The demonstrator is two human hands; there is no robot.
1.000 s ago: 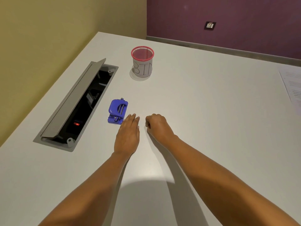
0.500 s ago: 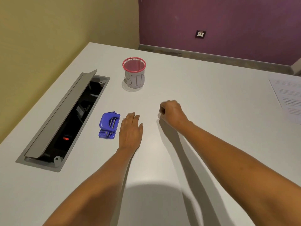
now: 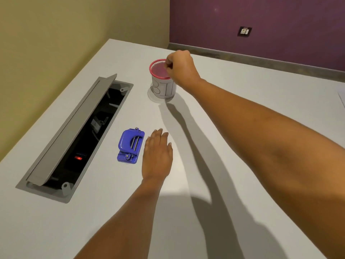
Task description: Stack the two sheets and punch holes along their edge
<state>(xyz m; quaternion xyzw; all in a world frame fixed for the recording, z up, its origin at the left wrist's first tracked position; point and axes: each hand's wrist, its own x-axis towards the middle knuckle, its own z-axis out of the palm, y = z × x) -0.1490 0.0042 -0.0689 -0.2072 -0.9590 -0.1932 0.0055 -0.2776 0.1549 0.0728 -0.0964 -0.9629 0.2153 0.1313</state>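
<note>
A blue hole punch [image 3: 131, 145] lies on the white table [image 3: 233, 113], just left of my left hand [image 3: 157, 156]. That hand rests flat, palm down, fingers together, holding nothing. My right hand [image 3: 180, 66] hovers over the rim of a pink mesh cup marked BIN [image 3: 160, 81], its fingers pinched closed; whatever may be between them is too small to see. A corner of a paper sheet [image 3: 342, 97] shows at the far right edge.
An open cable box [image 3: 74, 135] with a raised grey lid is sunk into the table on the left. A yellow wall lies left and a purple wall with a socket [image 3: 244, 31] lies behind.
My right hand has lifted from the table beside the left hand and travelled forward to the bin's rim. The left hand has stayed flat next to the punch.
</note>
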